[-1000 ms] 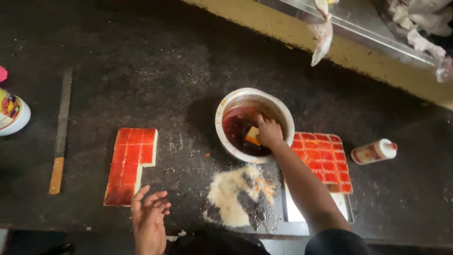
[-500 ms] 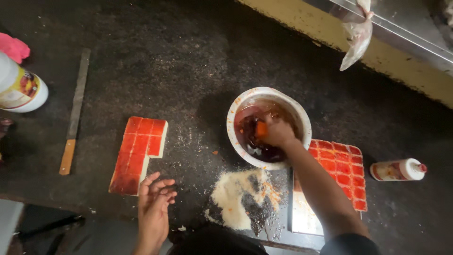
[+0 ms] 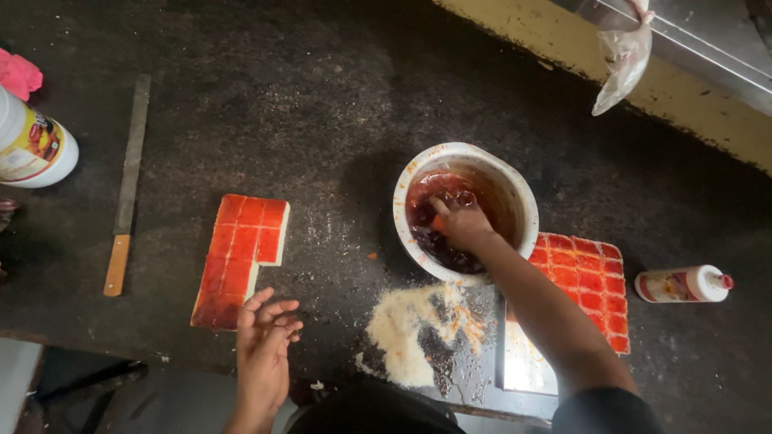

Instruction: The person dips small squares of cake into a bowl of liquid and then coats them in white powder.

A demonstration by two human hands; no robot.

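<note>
Since the earlier picture, almost nothing on the counter has moved; only the view has shifted a little, and the right hand (image 3: 464,225) is still down in the bowl (image 3: 410,173).

That hand is curled shut around a small orange piece, down in the dark red liquid near the middle of the bowl. The bowl is white and round and stands near the middle of the counter (image 3: 322,96). The arm comes up to it from the near edge.

Just right of the bowl, touching or almost touching its rim, lies a red block (image 3: 587,277) cut into small squares. It sits partly on a shiny tray (image 3: 523,366) that reaches the near edge. Below the bowl is a pile of pale crumbs (image 3: 402,333).

Left of the bowl, with bare counter between, lies a second red block (image 3: 237,257). Its long side runs from the near edge toward the far edge, leaning a bit. The left hand (image 3: 265,337) is open with fingers spread, right at the near end of this block, just beside it. So the left hand is much nearer to this block, and the right hand is nearer to the other one.

Farther left lies a long knife (image 3: 129,177), running the same way. A white jar (image 3: 32,149) lies at the left edge. A small bottle (image 3: 683,284) lies on its side far right.
</note>
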